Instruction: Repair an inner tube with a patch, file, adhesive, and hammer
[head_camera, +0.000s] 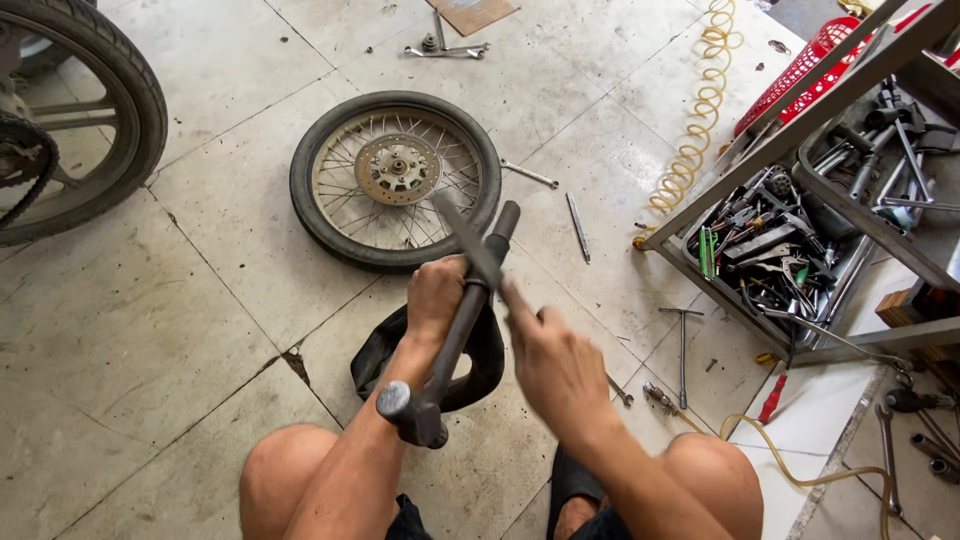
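— While the person squats on it, what is the tiled floor (150, 300) carrying?

— A spoked wheel (395, 180) lying flat ahead, a mounted tyre (80, 110) at far left, a metal tool rack (800, 230) on the right, a yellow coiled hose (700, 110), and loose wrenches (447, 47).

— And the hammer (455, 320)?

— Over the black inner tube (480, 360), between the knees. Left hand (437, 295) is wrapped tight around its shaft, head end nearest the person. Right hand (555, 365) sits just beside, blurred, fingers closed on a thin dark rod (468, 240).
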